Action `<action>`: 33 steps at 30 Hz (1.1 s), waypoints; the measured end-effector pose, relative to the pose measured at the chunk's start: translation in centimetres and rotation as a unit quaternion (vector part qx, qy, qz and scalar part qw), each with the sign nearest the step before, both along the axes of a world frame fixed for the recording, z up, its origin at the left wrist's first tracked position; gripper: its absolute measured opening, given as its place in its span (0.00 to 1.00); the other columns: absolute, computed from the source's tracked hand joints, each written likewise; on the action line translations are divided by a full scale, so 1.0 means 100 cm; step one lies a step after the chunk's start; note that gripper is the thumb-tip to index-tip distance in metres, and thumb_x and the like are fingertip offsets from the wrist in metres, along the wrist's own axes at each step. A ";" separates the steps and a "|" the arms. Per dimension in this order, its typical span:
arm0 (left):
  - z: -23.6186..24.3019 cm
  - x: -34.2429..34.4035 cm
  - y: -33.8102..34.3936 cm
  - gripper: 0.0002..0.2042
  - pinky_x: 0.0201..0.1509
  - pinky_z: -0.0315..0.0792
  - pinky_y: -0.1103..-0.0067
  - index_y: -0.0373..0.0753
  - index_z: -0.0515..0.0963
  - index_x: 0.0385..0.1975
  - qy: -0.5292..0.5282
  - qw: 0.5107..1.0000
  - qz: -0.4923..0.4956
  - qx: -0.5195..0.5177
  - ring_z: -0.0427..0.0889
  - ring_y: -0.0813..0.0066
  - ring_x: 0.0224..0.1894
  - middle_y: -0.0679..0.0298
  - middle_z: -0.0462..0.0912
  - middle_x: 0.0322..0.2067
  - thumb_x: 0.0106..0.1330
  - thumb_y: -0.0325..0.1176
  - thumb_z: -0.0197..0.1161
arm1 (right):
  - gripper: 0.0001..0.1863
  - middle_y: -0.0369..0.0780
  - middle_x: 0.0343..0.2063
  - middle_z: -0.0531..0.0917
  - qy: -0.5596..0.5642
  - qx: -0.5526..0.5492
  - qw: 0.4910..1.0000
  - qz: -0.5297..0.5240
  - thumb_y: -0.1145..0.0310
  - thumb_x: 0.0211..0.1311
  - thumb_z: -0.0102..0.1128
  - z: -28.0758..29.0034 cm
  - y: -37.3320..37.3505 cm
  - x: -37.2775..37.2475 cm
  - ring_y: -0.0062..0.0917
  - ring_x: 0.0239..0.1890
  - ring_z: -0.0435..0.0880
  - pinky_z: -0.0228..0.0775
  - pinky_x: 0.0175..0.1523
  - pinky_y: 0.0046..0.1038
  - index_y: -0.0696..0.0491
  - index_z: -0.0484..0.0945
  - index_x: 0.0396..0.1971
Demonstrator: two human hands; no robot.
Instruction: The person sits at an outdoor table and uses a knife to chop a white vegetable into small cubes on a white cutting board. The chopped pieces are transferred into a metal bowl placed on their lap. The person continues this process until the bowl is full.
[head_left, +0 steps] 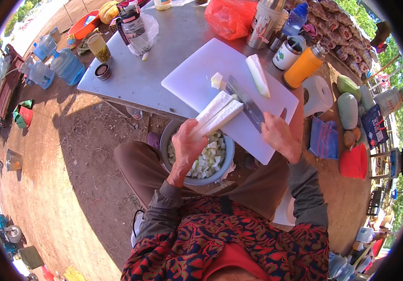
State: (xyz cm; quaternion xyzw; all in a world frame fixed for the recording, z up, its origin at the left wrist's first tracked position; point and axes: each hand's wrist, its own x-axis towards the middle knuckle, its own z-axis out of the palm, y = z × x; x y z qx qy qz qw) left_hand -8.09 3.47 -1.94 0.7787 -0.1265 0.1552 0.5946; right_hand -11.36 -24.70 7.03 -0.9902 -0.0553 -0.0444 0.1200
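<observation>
your left hand point(188, 143) clasps pale strips point(215, 114), your right hand point(280, 135) a knife point(247, 102). cut chunks point(206, 161) lie in the tub point(230, 152); one wedge point(258, 75) remains unchopped.

Patterned top point(164, 253): dark navy, covered with curling leaf shapes in red and olive-brown; loose, creased cloth.
Red cloth point(239, 263): plain and bright, showing in the neck opening of the patterned top.
Left sleeve point(158, 215): dark grey, finely striped, wrinkled, beyond the patterned top's left edge.
Right sleeve point(310, 193): matching grey stripes, beyond the patterned top's right edge.
Cuffs point(171, 190): plainer grey, farther from the patterned top than the stripes.
Trousers point(140, 172): plain brown, just beyond the patterned top.
Purple shoe point(153, 140): rounded, partly hidden, well apart from the patterned top.
</observation>
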 end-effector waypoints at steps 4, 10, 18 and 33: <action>0.001 0.002 0.005 0.21 0.47 0.78 0.75 0.35 0.77 0.43 -0.018 1.000 0.003 0.023 0.85 0.66 0.43 0.55 0.84 0.43 0.45 0.25 0.71 | 0.06 0.52 0.30 0.79 0.012 0.018 0.999 -0.032 0.73 0.63 0.52 0.034 0.007 0.002 0.52 0.33 0.80 0.72 0.38 0.48 0.57 0.66 0.35; 0.000 0.008 0.005 0.22 0.46 0.80 0.73 0.36 0.77 0.43 -0.046 0.998 0.001 0.051 0.86 0.61 0.42 0.53 0.84 0.44 0.44 0.25 0.71 | 0.06 0.51 0.30 0.79 -0.047 -0.010 0.997 0.064 0.76 0.61 0.53 0.045 0.023 0.003 0.51 0.30 0.81 0.73 0.34 0.46 0.57 0.65 0.35; 0.005 0.008 0.009 0.23 0.44 0.81 0.72 0.37 0.77 0.43 -0.047 0.996 -0.011 0.081 0.86 0.55 0.41 0.51 0.83 0.46 0.42 0.25 0.72 | 0.08 0.54 0.26 0.77 0.074 -0.083 0.991 0.073 0.75 0.61 0.54 0.055 0.036 0.025 0.52 0.32 0.79 0.71 0.35 0.47 0.60 0.64 0.35; 0.007 0.014 0.013 0.23 0.46 0.80 0.71 0.37 0.78 0.44 -0.025 0.997 -0.011 0.073 0.86 0.57 0.42 0.51 0.83 0.45 0.43 0.24 0.71 | 0.06 0.54 0.25 0.78 -0.023 -0.003 0.998 0.063 0.75 0.62 0.51 0.032 0.030 0.047 0.53 0.30 0.79 0.71 0.34 0.47 0.59 0.64 0.33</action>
